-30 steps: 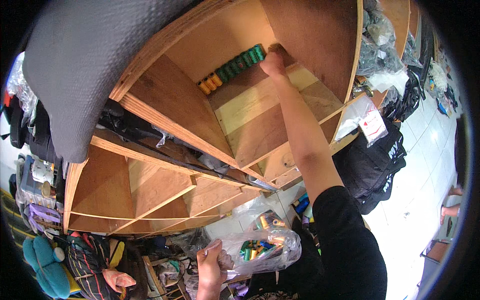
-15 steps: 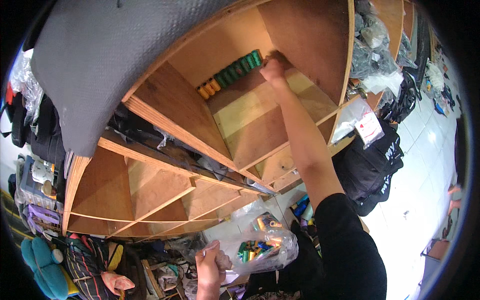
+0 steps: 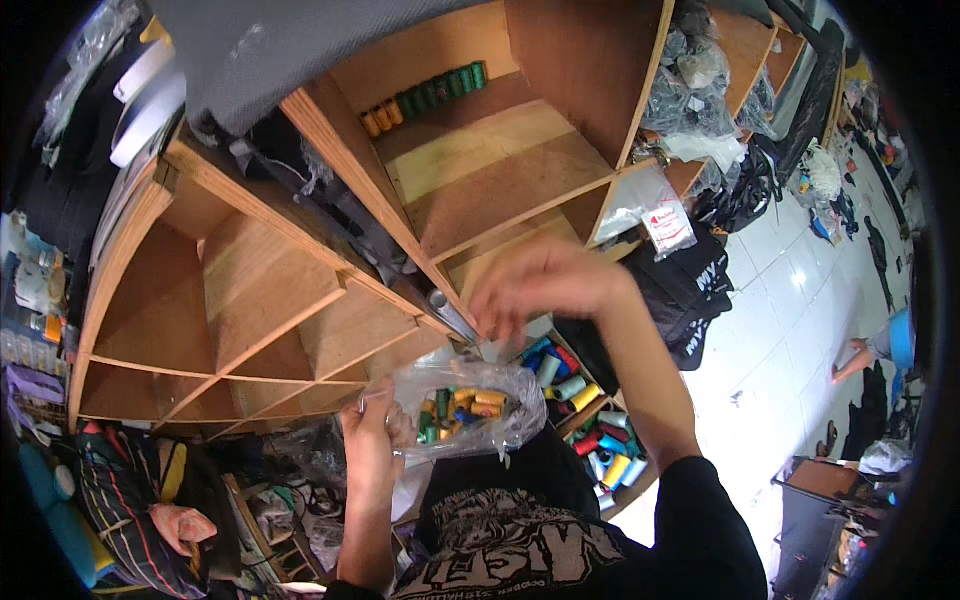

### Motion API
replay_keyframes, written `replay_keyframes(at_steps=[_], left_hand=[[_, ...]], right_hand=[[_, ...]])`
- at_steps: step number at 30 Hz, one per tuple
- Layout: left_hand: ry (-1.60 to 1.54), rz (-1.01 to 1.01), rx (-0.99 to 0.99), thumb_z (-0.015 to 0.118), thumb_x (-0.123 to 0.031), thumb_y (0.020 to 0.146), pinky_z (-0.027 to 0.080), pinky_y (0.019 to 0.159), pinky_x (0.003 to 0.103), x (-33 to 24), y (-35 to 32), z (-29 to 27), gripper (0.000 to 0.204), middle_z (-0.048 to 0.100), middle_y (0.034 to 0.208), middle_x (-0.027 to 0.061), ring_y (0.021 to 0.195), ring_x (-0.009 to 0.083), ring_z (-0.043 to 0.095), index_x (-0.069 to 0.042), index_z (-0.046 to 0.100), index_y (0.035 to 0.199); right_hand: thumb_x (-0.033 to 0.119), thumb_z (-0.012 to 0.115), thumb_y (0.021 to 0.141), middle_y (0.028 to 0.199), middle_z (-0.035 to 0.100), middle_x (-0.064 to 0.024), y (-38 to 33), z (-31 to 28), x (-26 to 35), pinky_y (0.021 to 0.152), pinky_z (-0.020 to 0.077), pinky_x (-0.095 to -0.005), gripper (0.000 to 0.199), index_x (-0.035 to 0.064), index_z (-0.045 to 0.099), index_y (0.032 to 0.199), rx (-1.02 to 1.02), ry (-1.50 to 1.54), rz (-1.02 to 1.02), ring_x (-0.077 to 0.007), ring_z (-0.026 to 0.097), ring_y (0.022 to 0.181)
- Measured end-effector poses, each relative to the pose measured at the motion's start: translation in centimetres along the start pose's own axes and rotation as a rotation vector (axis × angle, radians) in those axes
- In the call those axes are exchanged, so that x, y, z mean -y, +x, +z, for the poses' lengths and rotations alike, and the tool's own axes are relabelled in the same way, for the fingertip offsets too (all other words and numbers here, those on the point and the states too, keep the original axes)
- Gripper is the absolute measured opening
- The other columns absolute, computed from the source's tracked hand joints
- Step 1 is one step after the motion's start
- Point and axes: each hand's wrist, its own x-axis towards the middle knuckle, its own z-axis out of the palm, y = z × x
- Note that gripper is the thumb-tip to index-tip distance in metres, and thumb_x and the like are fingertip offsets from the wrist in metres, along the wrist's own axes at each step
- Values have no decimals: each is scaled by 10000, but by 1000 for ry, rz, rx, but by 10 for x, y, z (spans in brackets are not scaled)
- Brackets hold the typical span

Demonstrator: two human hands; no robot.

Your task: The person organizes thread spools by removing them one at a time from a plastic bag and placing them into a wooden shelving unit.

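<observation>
My left hand [image 3: 372, 435] grips the edge of a clear plastic bag [image 3: 528, 395], its fingers closed on the film. Inside the bag lie several small thread spools [image 3: 486, 400], mostly yellow-orange and green. Above the bag, in front of the shelf, hovers my right hand [image 3: 550, 285]; its fingers are smeared by motion and nothing can be made out in them. A row of upright spools stands along the back of an upper compartment of the wooden shelf [image 3: 490, 150]: yellow-orange spools [image 3: 382, 117] at the left, green spools [image 3: 445, 88] to their right.
Below my right forearm, a box holds large thread cones [image 3: 615, 455] in many colours. Black printed bags [image 3: 690, 300] lie on the white tiled floor [image 3: 770, 370]. Lower wooden compartments [image 3: 270, 300] extend left. Bagged goods [image 3: 700, 80] fill the right-hand shelves. Another person's foot [image 3: 852, 362] shows far right.
My right hand has withdrawn from the end of the spool row in the compartment, down toward the bag. The bag and my left hand sit slightly higher and further left in view; the view has shifted.
</observation>
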Motion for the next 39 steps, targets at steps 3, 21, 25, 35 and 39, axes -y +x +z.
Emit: replay_keyframes(at_steps=[3, 21, 25, 35, 39], left_hand=[[13, -32, 66, 549, -176, 848, 189, 347, 226, -1, -2, 4, 204, 291, 506, -51, 378, 55, 240, -106, 445, 687], [93, 64, 253, 575, -196, 850, 181, 327, 248, 19, 17, 39, 196, 315, 471, -39, 341, 78, 281, -97, 459, 727], [32, -22, 191, 580, -198, 845, 188, 323, 244, 9, 25, 23, 173, 323, 473, -37, 335, 79, 278, -98, 472, 754], [-52, -76, 307, 546, -207, 861, 125, 323, 261, -14, 18, 46, 251, 239, 441, -47, 322, 75, 197, -115, 418, 666], [-9, -29, 213, 538, -216, 862, 129, 323, 260, -20, 22, 49, 301, 215, 431, -49, 321, 74, 178, -131, 391, 614]], right_hand=[[169, 527, 849, 941, 619, -170, 9, 67, -50, 742, 479, -355, 300, -26, 547, 1075, 234, -554, 0, -259, 613, 818], [238, 454, 858, 974, 600, -142, 57, 97, -375, 797, 425, -338, 235, 75, 589, 961, -116, -805, 58, -245, 564, 878], [251, 441, 874, 987, 600, -144, 54, 94, -295, 808, 413, -317, 272, 42, 568, 993, 88, -611, 207, -223, 558, 894], [207, 601, 707, 951, 633, -144, 37, 59, -137, 732, 459, -382, 315, 23, 609, 962, 271, -948, 465, -289, 613, 842], [112, 644, 699, 921, 620, -144, 3, 53, -43, 767, 474, -334, 359, 14, 553, 1032, 75, -774, 292, -255, 610, 875]])
